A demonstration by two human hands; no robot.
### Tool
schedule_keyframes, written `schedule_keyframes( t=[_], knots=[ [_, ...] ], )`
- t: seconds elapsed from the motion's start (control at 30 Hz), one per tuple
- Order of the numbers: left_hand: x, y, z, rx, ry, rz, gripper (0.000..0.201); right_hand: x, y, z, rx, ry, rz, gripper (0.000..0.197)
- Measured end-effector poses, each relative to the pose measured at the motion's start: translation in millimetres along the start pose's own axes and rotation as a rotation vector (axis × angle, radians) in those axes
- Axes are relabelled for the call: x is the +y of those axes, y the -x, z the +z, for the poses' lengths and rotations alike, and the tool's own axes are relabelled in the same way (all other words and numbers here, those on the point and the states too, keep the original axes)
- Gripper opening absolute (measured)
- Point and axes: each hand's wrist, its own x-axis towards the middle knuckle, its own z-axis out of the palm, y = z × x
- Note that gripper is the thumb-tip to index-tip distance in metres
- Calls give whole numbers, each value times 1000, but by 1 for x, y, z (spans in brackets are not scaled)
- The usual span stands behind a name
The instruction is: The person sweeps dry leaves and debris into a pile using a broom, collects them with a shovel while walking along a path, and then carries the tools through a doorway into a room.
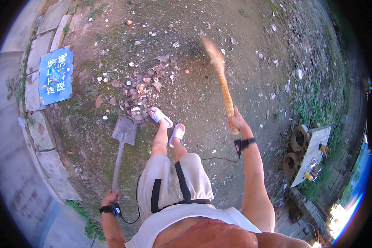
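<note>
My left hand (111,198) is closed around the handle of a metal shovel (125,130), whose flat grey blade rests on the dirt to the left of my feet. Stretched out to the right, my right hand (237,121) grips the lower end of a straw-coloured hand broom (224,84). The broom's far end is blurred and points forward over bare soil. Between the two tools, just ahead of my sandals, lies a loose heap of dry brown leaves (150,80) mixed with pale, shell-like bits. A gap separates the broom head from the heap.
A blue sign board (56,75) lies at the left beside stone slabs (51,165) edging a paved strip. On the right, a pale board (312,155) on round hollow blocks carries small items. Thin cables hang from my wrists.
</note>
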Motion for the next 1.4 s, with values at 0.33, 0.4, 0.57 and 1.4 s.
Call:
schedule_keyframes(
  t=[0.33, 0.4, 0.57, 1.4],
  knots=[
    [49, 22, -30, -28, -55, -44, 27, -30, -54, 236, -67, 408, 109, 85],
    [64, 22, -33, -79, -100, -57, 26, -46, -12, 245, -248, 294, -150, 89],
    [86, 22, -33, -16, -46, -66, 27, -141, 12, 139, -600, -136, 171, 89],
    [175, 91, 72, 92, 203, -137, 24, -217, -282, 149, -346, 698, -18, 79]
  ],
)
